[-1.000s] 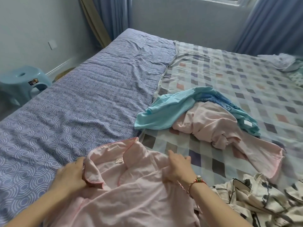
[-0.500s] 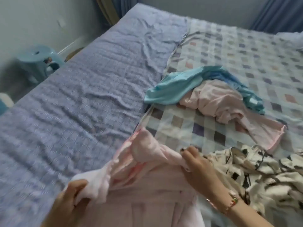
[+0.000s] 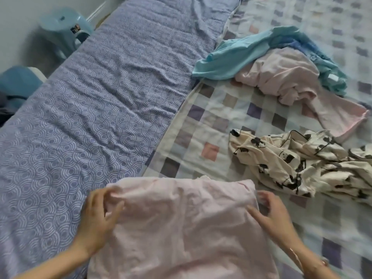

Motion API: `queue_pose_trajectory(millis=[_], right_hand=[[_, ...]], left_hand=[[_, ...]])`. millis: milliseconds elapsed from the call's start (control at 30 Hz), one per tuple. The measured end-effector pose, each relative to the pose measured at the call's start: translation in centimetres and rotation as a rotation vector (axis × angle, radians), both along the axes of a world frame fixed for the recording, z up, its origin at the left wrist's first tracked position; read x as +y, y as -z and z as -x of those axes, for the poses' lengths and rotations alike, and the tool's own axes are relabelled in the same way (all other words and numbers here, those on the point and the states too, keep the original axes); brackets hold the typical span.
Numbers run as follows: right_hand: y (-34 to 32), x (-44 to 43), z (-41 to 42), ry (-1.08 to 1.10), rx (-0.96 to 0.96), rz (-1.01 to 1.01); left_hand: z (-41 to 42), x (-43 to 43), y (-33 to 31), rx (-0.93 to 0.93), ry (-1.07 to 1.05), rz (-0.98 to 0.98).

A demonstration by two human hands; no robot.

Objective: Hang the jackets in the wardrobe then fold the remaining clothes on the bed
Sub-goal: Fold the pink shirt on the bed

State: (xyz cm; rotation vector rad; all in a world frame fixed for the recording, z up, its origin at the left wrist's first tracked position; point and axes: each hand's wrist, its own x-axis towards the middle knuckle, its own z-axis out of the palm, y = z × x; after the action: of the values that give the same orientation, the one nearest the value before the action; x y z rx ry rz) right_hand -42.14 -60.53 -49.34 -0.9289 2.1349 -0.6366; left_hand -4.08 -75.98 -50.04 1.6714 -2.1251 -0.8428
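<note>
Well apart, ahead and to the right: crumpled cream pyjamas with black print (image 3: 298, 164). Farther off, a crumpled pink garment (image 3: 281, 77) touching a turquoise garment (image 3: 231, 55). Blue plastic stool (image 3: 64, 27) beside the bed's left side.

Near end of the folded pink garment (image 3: 181, 234) cut off by the lower frame edge. Right fingertips smeared by motion.

Lying flat, straddling the seam between purple sheet (image 3: 90, 101) and checked quilt (image 3: 213, 125), long axis running away from the wearer, folded edge farthest.

Left hand (image 3: 98, 216) gripping the far left corner, cloth bunched under curled fingers. Right hand (image 3: 275, 216) apparently pinching the far right edge, thumb on top.
</note>
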Motion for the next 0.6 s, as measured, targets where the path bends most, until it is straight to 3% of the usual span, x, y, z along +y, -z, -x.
queue_pose_trajectory(millis=[33,100,167,234,300,400,467,534,601], right_hand=[[0.0,-1.3,0.4,0.085,-0.006,-0.104],[-0.1,-3.8,0.6,0.233,-0.234,-0.255],[-0.4,-4.9,0.0,0.275,-0.466,-0.3],[0.0,-4.8,-0.3,0.23,-0.434,-0.207],[0.1,-4.2,0.2,0.268,-0.301,0.013],[-0.4,-4.8,1.0,0.521,-0.442,0.298],[0.1,-6.4,1.2,0.592,-0.528,0.302],[0.5,-8.0,1.0,0.478,-0.541,0.195],[1.3,-8.1,0.7,0.387,-0.574,0.085]], left_hand=[[1.2,-0.6,-0.1,-0.004,-0.193,-0.014],[3.4,-3.2,0.3,-0.099,-0.449,-0.237],[3.8,-3.5,2.1,-0.241,-0.435,-0.353],[3.8,-3.4,1.6,-0.329,-0.324,-0.372],[3.5,-3.5,0.3,-0.312,-0.308,-0.257],[3.7,-5.5,-2.7,-0.209,-0.404,-0.058],[4.3,-8.4,-2.6,-0.132,-0.458,0.012],[5.4,-10.2,-1.6,-0.1,-0.524,0.106],[6.9,-9.8,0.0,-0.171,-0.385,0.305]])
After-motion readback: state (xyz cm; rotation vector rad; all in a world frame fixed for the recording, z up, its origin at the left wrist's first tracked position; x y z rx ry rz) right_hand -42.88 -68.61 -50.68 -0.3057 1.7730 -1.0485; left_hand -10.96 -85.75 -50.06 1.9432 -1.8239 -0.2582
